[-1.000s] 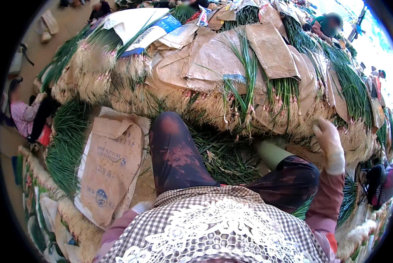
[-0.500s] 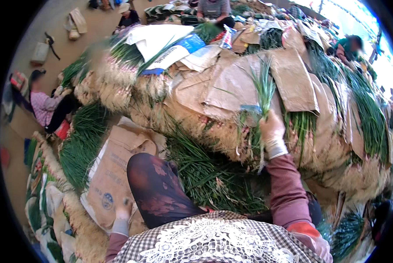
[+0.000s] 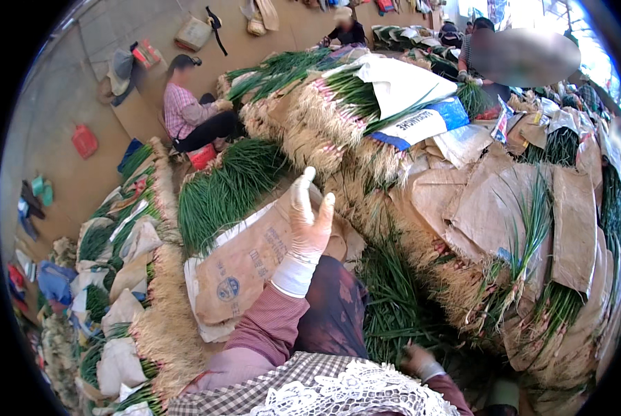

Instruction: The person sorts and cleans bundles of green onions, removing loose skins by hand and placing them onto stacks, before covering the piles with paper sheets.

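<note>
- Right hand low by the knee, gloved, down among loose green onions; fingers hidden, grip impossible to tell
- Left hand raised, pale glove, fingers spread apart, holding nothing; just above brown paper sack lying flat
- Behind sack, bundled green onion pile; to the right, big heap under cardboard sheets
- Far left, seated person in checked shirt on bare floor

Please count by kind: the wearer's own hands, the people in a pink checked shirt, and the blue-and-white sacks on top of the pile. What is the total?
Own hands: 2, the left hand and the right hand
Person in pink checked shirt: 1
Blue-and-white sack: 1
Total: 4
</note>
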A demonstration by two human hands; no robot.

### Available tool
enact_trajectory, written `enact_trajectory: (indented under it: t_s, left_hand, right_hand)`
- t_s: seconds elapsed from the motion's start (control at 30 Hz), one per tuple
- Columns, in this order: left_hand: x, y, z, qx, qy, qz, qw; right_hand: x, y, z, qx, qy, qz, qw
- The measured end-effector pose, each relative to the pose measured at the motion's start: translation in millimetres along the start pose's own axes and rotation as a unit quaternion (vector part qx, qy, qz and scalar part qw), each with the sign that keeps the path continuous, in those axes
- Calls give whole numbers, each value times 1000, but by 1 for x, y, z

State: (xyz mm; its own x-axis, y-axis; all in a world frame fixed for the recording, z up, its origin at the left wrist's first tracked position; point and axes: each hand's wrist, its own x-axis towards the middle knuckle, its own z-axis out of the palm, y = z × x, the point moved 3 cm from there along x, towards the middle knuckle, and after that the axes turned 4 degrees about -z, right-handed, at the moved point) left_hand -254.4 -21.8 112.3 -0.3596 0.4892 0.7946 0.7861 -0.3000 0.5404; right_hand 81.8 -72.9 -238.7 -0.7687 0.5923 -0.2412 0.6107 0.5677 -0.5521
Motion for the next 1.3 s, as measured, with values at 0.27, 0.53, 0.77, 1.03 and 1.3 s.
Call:
enact_trajectory:
  t_s: [0.27,0.53,0.77,1.03,1.3]
  left_hand:
    - [21,39,-41,224,34,98,969]
    - [137,-27,-54,405,105,19,908]
    - [222,-59,-59,519,64,-104,846]
    - [211,-50,-60,516,93,-30,851]
    - [59,12,-29,371,117,66,919]
  right_hand:
    - [-8,4,-33,119,48,160,979]
    - [-16,8,-13,84,37,149,985]
    - [-13,2,-16,66,47,204,976]
    - [-17,11,-6,88,109,142,980]
    - [-14,8,-17,90,80,190,974]
